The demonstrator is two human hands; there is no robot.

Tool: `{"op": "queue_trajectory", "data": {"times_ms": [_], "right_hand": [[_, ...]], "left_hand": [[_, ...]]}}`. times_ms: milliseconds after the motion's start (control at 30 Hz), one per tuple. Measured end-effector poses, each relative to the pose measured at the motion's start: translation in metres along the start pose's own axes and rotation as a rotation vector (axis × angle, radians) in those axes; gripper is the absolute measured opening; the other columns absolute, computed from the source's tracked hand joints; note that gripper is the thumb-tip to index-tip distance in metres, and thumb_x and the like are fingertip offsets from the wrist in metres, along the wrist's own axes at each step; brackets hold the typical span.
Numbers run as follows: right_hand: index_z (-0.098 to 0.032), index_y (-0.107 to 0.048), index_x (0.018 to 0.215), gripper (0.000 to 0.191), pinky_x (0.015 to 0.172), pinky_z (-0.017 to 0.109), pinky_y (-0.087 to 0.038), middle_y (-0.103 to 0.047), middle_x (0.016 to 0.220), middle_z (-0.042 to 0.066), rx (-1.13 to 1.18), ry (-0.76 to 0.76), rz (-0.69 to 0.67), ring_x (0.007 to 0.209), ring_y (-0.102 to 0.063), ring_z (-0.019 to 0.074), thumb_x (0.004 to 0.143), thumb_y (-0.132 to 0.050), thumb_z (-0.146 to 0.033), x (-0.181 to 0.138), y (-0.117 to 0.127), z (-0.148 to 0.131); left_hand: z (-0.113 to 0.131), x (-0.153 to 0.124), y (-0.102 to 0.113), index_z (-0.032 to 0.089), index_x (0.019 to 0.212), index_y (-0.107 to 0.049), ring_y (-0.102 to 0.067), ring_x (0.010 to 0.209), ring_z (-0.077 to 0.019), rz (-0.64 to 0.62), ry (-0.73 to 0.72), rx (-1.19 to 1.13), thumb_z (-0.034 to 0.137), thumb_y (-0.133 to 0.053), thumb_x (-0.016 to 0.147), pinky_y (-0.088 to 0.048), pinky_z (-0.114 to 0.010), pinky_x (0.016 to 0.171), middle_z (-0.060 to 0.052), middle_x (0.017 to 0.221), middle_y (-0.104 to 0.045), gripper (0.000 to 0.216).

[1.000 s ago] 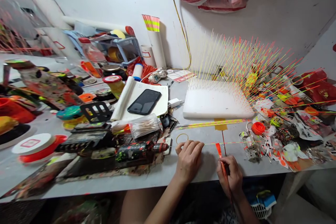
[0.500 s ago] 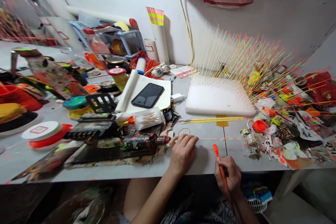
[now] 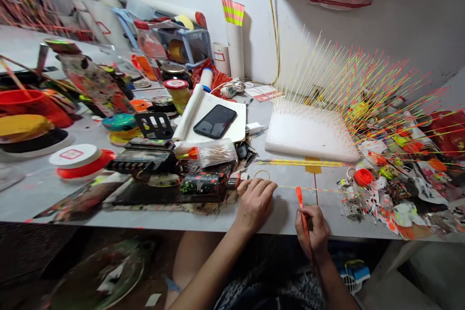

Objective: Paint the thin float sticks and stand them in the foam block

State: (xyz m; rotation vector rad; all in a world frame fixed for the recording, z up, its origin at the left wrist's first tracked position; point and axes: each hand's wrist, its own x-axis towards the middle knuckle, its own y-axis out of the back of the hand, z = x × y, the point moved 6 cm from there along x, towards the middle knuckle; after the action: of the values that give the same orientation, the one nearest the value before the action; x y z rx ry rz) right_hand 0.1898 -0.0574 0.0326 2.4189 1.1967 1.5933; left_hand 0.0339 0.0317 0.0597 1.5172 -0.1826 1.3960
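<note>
My left hand (image 3: 255, 202) rests on the grey table (image 3: 218, 213) with its fingers curled over the end of a thin yellow-and-orange stick (image 3: 308, 188) that lies flat across the table. My right hand (image 3: 314, 230) pinches an orange-tipped paintbrush (image 3: 301, 203), its tip touching the stick just right of my left hand. A white foam block (image 3: 308, 135) behind them bristles with several painted sticks standing upright and fanned out.
A paint-spattered bottle (image 3: 203, 184) lies just left of my left hand. A phone (image 3: 215, 121) lies on an open notebook. Red tape reels, paint jars and bowls crowd the left. Painted scraps and caps (image 3: 385, 189) litter the right. Bags hang on the wall.
The view has swung left and down. My left hand slid a little left along the stick toward the bottle. My right hand keeps the brush tip at the stick.
</note>
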Motion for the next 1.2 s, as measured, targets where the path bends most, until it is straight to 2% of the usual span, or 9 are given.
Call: {"op": "queue_trajectory", "data": {"times_ms": [233,467,667,867,1033,1200], "right_hand": [[-0.022,-0.058,0.1,0.008,0.068,0.024,-0.055,-0.065,0.085,0.002,0.0,-0.038,-0.04,0.076,-0.065,0.0139,0.096,-0.054,-0.017,-0.006,-0.003,0.004],[-0.022,-0.059,0.096,0.005,0.067,0.025,-0.056,-0.065,0.081,0.002,-0.01,-0.066,-0.024,0.071,-0.065,0.0146,0.095,-0.054,-0.02,-0.005,-0.001,0.005],[-0.022,-0.059,0.097,0.007,0.06,0.023,-0.054,-0.064,0.079,0.001,0.016,-0.055,-0.019,0.067,-0.063,0.0135,0.094,-0.055,-0.018,-0.006,0.001,0.004],[-0.023,-0.058,0.099,0.012,0.067,0.026,-0.056,-0.064,0.08,0.002,0.109,0.003,-0.07,0.072,-0.064,0.0147,0.093,-0.053,-0.013,-0.006,0.0,-0.009],[-0.023,-0.057,0.1,0.014,0.064,0.024,-0.056,-0.064,0.079,0.001,0.104,0.044,-0.072,0.069,-0.064,0.0143,0.093,-0.053,-0.012,0.005,-0.005,-0.024],[-0.024,-0.057,0.1,0.016,0.063,0.023,-0.055,-0.065,0.08,0.001,0.08,0.047,-0.049,0.07,-0.065,0.0139,0.093,-0.052,-0.01,0.007,-0.012,-0.025]], "left_hand": [[0.0,0.0,0.001,0.022,0.093,-0.062,-0.064,0.082,-0.0151,0.014,0.006,-0.009,0.009,-0.049,0.092,-0.032,-0.037,0.086,0.001,0.085,-0.073,0.019],[-0.002,-0.003,-0.001,0.023,0.092,-0.064,-0.065,0.084,-0.0146,0.003,0.02,-0.006,0.009,-0.051,0.089,-0.032,-0.037,0.087,0.001,0.087,-0.074,0.02],[-0.002,-0.002,0.0,0.023,0.092,-0.064,-0.064,0.083,-0.015,0.019,0.018,-0.013,0.01,-0.05,0.089,-0.033,-0.037,0.086,0.001,0.086,-0.074,0.019],[-0.002,-0.002,0.0,0.022,0.093,-0.063,-0.064,0.084,-0.0153,0.018,0.035,-0.034,0.011,-0.049,0.092,-0.032,-0.036,0.087,0.001,0.087,-0.074,0.018],[-0.002,-0.003,0.0,0.021,0.092,-0.064,-0.063,0.084,-0.0155,0.011,0.046,-0.052,0.011,-0.047,0.093,-0.033,-0.036,0.087,0.0,0.085,-0.073,0.02],[-0.001,-0.004,-0.001,0.021,0.093,-0.064,-0.063,0.085,-0.0152,0.011,0.048,-0.053,0.01,-0.046,0.093,-0.033,-0.036,0.088,0.0,0.087,-0.073,0.021]]}}
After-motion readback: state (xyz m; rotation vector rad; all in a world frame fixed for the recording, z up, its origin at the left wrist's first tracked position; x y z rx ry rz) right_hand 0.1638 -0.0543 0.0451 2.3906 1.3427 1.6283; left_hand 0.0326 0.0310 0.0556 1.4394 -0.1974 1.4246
